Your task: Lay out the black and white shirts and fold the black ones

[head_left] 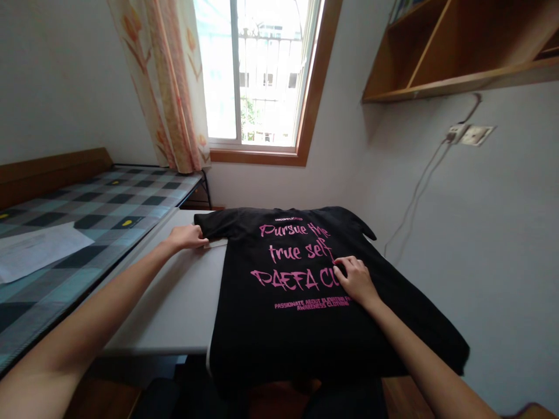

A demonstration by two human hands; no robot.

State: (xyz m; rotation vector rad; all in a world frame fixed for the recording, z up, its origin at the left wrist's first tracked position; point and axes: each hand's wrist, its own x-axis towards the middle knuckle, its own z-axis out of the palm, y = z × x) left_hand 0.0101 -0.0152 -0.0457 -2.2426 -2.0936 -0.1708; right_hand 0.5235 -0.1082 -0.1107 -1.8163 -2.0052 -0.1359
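A black T-shirt (301,302) with pink lettering lies spread on a grey table (174,302), its hem hanging over the near edge. My left hand (188,237) reaches far forward and is closed on the shirt's left sleeve at the far left corner. My right hand (356,278) rests on the middle of the shirt over the pink print, fingers curled and pressing on the cloth.
A bed with a checked blue cover (87,221) and a white sheet of paper (37,247) runs along the left. A window (257,75) with a curtain (168,87) is ahead. A wooden shelf (458,52) and a wall socket with cable (469,135) are on the right.
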